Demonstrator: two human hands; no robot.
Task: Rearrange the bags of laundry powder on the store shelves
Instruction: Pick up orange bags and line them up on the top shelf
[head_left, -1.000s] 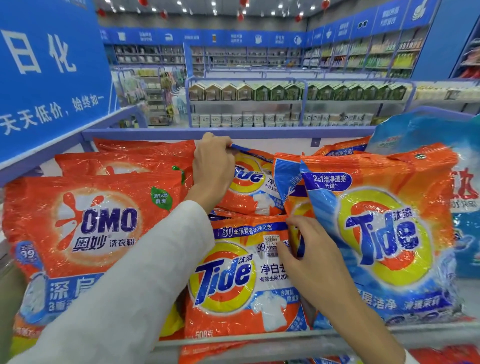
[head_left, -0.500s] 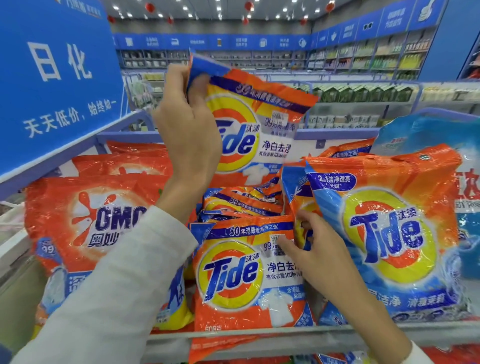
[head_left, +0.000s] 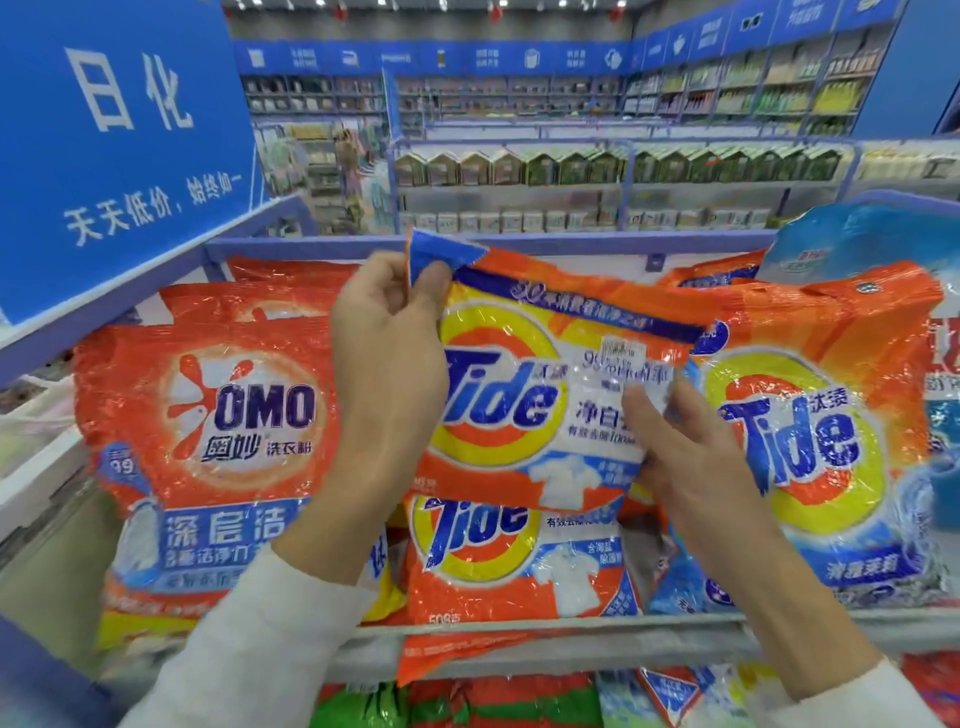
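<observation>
Tide bag (head_left: 519, 405) pinched by left hand (head_left: 389, 374), gripped by right hand (head_left: 691, 467), fingers partly hidden.

orange Tide bag (head_left: 524, 395), yellow bullseye, perhaps white sleeves (head_left: 270, 639)

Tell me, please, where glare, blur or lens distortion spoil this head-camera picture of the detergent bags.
Head view: glare streaks the held Tide bag, leaving its price sticker unreadable; head view, background: the far shelves look soft; head view, edges: the wide lens bows the front shelf rail and tilts the blue sign; the OMO bag reads clearly.
</observation>
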